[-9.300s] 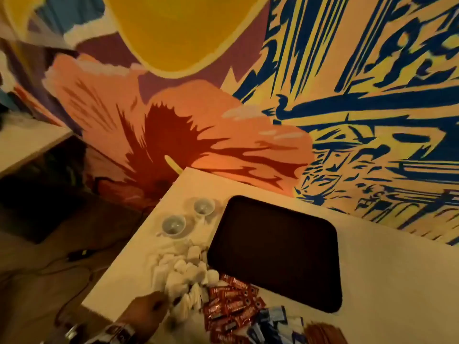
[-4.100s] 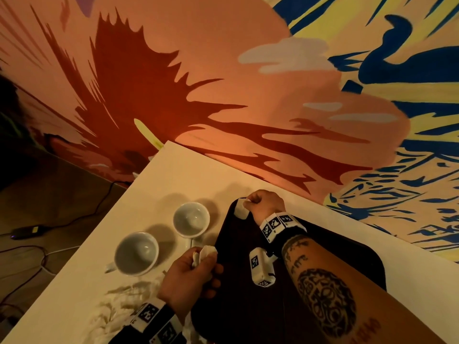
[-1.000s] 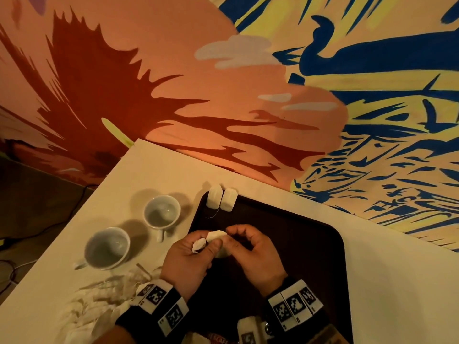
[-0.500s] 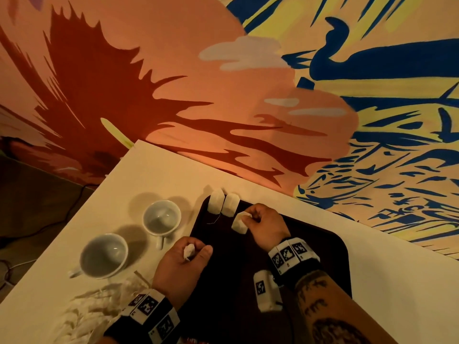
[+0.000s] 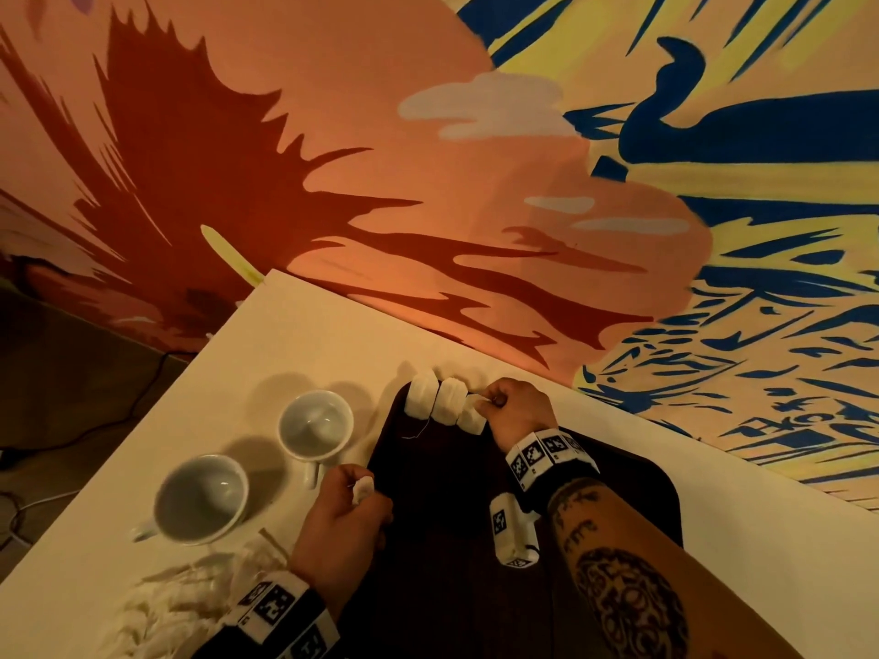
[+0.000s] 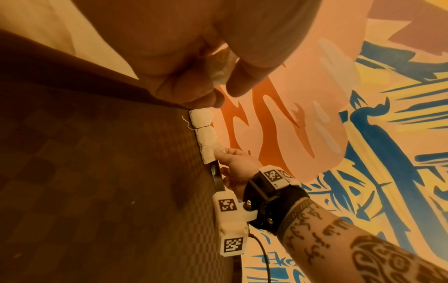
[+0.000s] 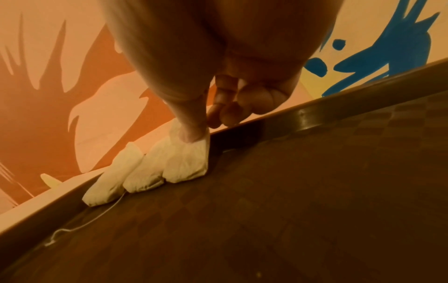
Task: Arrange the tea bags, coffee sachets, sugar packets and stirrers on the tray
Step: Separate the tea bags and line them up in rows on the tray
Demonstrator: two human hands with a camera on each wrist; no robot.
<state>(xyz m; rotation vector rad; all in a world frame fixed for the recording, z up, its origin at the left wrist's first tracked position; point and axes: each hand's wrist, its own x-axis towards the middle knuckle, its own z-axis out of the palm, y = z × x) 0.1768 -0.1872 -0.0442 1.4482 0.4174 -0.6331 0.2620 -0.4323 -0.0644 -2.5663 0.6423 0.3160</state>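
Note:
A dark brown tray [image 5: 447,554] lies on the pale table. Two white tea bags [image 5: 421,397] [image 5: 449,402] lean side by side on its far-left rim. My right hand [image 5: 487,404] pinches the top of a third tea bag [image 5: 473,416] set right beside them. The right wrist view shows the thumb pressing that third tea bag [image 7: 186,164] against the tray rim [image 7: 315,118]. My left hand [image 5: 364,489] hovers at the tray's left edge, pinching another tea bag [image 6: 219,74] between thumb and fingers.
Two empty white cups [image 5: 316,425] [image 5: 202,499] stand left of the tray. A heap of loose tea bags [image 5: 180,596] lies at the near left of the table. A thin string [image 7: 84,224] trails on the tray floor. A painted wall backs the table.
My right hand carried the third tea bag up to the tray's far rim and set it beside the two there. The left hand stayed put with its bag.

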